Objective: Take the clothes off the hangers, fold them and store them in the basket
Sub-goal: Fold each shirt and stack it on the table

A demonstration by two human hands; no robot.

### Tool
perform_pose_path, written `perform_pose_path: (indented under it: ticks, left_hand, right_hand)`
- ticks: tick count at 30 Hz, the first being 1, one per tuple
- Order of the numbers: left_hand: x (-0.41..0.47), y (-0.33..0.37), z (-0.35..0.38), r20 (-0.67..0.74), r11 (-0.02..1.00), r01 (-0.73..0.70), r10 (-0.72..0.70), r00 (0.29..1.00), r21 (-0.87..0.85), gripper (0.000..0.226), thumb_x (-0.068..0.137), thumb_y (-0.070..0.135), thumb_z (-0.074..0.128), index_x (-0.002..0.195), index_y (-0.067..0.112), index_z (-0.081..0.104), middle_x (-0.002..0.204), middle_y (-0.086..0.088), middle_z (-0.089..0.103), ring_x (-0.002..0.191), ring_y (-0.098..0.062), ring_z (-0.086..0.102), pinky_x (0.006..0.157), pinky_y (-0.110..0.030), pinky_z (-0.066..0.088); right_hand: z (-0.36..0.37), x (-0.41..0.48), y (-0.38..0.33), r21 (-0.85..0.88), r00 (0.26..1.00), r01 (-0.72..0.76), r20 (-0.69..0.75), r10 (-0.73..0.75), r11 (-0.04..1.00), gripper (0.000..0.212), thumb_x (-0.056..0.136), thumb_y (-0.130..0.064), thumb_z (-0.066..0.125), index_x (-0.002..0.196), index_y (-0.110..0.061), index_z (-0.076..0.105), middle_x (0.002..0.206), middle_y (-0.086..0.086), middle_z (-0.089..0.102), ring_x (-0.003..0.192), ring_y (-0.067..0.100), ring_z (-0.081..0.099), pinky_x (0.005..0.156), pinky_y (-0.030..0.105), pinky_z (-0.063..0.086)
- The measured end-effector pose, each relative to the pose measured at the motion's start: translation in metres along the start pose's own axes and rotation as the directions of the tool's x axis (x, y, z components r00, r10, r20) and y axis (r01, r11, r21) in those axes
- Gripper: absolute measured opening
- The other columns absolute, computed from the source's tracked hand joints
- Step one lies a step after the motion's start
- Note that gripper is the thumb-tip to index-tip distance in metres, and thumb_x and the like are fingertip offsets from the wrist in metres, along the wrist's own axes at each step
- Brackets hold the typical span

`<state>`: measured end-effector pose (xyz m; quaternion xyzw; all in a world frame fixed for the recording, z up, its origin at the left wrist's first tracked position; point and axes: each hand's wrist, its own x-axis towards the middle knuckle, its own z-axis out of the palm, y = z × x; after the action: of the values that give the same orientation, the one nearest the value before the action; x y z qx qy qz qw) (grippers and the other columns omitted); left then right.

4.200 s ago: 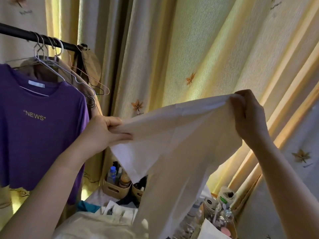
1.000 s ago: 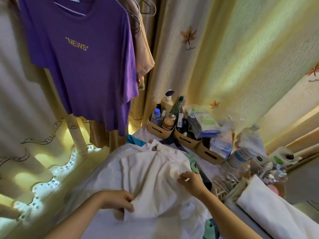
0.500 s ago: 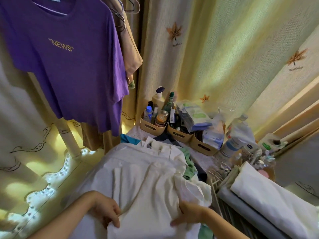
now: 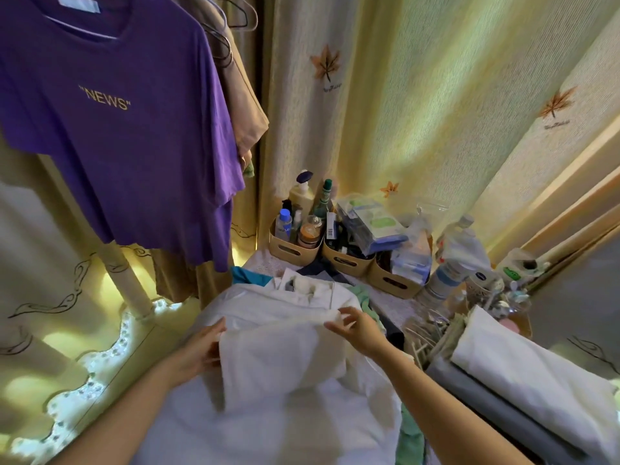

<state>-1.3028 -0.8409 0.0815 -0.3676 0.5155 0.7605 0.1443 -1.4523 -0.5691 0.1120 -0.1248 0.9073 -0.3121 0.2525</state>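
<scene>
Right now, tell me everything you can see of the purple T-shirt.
The purple T-shirt hangs upper left on a thin hanger, front facing the camera. Soft knit look, short sleeves, white neck label, gold "NEWS" across the chest. A tan garment hangs behind it, touching. Neither the left hand nor the right hand touches it.

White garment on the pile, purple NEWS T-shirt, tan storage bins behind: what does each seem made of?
White folded garment: soft matte cloth, probably cotton; creases limply. Purple short-sleeved T-shirt: apparently matte jersey knit, draping softly. Tan slotted storage bins: likely smooth moulded plastic, rigid rounded walls.
</scene>
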Motion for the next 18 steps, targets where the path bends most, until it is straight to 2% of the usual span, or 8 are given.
perform_pose_path:
  ticks: [3,5,7,10,12,14,16,18]
  left_hand:
    - [0.013,-0.025,0.010,-0.122,0.998,0.032,-0.026,0.992,0.054,0.054,0.095,0.033,0.054,0.138,0.004,0.039,0.126,-0.020,0.056,0.113,-0.034,0.056,0.091,-0.041,0.048]
    - [0.022,-0.042,0.010,-0.311,0.961,0.078,0.009,0.951,0.266,0.074,0.087,0.031,0.068,0.141,-0.001,0.030,0.137,-0.022,0.045,0.121,-0.037,0.049,0.097,-0.047,0.046]
    - [0.025,-0.048,0.011,-0.434,0.880,0.194,0.014,0.901,0.433,0.087,0.080,0.041,0.073,0.137,-0.009,0.031,0.132,-0.027,0.047,0.118,-0.038,0.051,0.093,-0.042,0.049]
    - [0.027,-0.044,0.017,-0.377,0.928,0.187,-0.055,0.924,0.323,0.082,0.078,0.040,0.075,0.128,-0.015,0.041,0.114,-0.031,0.061,0.093,-0.040,0.063,0.077,-0.042,0.054]
    - [0.030,-0.042,0.022,-0.300,0.966,0.150,-0.083,0.950,0.208,0.071,0.078,0.034,0.076,0.128,-0.007,0.045,0.117,-0.022,0.061,0.102,-0.037,0.060,0.076,-0.043,0.052]
    - [0.034,-0.038,0.028,-0.219,0.982,0.112,-0.077,0.973,0.150,0.066,0.080,0.025,0.075,0.133,0.001,0.044,0.127,-0.015,0.056,0.116,-0.033,0.054,0.087,-0.042,0.050]
    - [0.032,-0.029,0.037,-0.161,0.994,0.031,-0.014,0.987,0.101,0.057,0.082,0.015,0.073,0.132,0.005,0.047,0.130,-0.013,0.056,0.118,-0.031,0.054,0.095,-0.042,0.047]
    - [0.023,-0.011,0.051,-0.100,0.999,-0.014,0.017,0.995,0.031,0.048,0.082,0.013,0.071,0.126,0.010,0.053,0.122,-0.012,0.062,0.111,-0.033,0.057,0.085,-0.045,0.052]
  right_hand:
    - [0.030,0.012,0.012,-0.288,0.994,-0.064,0.070,0.087,0.956,0.051,0.084,-0.043,0.067,0.125,-0.015,0.055,0.129,0.009,0.048,0.117,0.024,0.049,0.094,0.029,0.040]
    - [0.047,0.013,0.019,-0.255,0.986,-0.159,0.007,0.166,0.954,0.040,0.088,-0.034,0.062,0.120,-0.012,0.055,0.126,0.011,0.053,0.112,0.026,0.053,0.089,0.030,0.042]
    - [0.056,0.011,0.020,-0.175,0.977,-0.209,-0.070,0.199,0.962,0.029,0.089,-0.028,0.057,0.112,-0.011,0.055,0.118,0.012,0.060,0.103,0.027,0.057,0.083,0.031,0.045]
    - [0.061,0.011,0.020,-0.170,0.981,-0.194,-0.036,0.191,0.966,0.033,0.091,-0.029,0.056,0.119,-0.012,0.054,0.121,0.011,0.059,0.107,0.027,0.057,0.084,0.029,0.043]
    - [0.058,0.011,0.020,-0.158,0.982,-0.188,-0.006,0.190,0.969,0.036,0.092,-0.028,0.056,0.122,-0.010,0.054,0.124,0.012,0.059,0.111,0.026,0.056,0.085,0.028,0.042]
    - [0.052,0.009,0.023,-0.138,0.982,-0.177,0.043,0.184,0.974,0.037,0.093,-0.027,0.056,0.125,-0.009,0.053,0.126,0.012,0.058,0.114,0.026,0.055,0.088,0.027,0.042]
    - [0.044,0.002,0.024,-0.127,0.979,-0.169,0.096,0.182,0.977,0.039,0.094,-0.027,0.056,0.128,-0.010,0.053,0.129,0.011,0.056,0.117,0.026,0.053,0.094,0.028,0.041]
    - [0.035,-0.006,0.027,-0.041,0.973,-0.189,0.128,0.192,0.981,0.038,0.095,-0.027,0.055,0.128,-0.008,0.054,0.125,0.011,0.057,0.114,0.026,0.055,0.095,0.031,0.042]
